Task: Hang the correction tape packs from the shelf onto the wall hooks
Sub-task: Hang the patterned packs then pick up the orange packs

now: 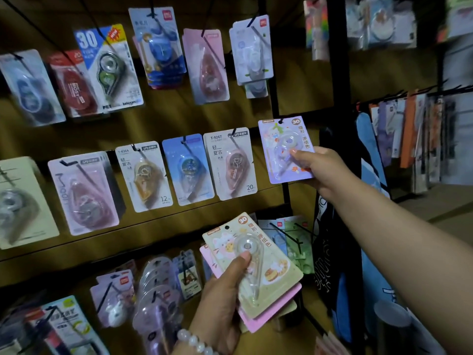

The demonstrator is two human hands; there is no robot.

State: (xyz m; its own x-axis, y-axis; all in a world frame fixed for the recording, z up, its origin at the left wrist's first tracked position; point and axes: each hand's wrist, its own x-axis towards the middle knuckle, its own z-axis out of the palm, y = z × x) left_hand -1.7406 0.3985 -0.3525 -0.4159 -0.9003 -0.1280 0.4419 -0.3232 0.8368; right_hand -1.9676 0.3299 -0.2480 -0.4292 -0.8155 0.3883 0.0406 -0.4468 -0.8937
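Note:
My right hand grips a purple correction tape pack by its lower right corner, holding it up at the right end of the middle row of hooks, its hang hole right at a black hook tip. My left hand, lower down, holds a small stack of packs: a yellow correction tape pack on top under my thumb, a pink pack beneath it.
The brown wall panel carries rows of hanging tape packs on black hooks. A black upright frame post stands just right of the purple pack. An empty black hook juts out at lower right. More hanging stationery fills the right side.

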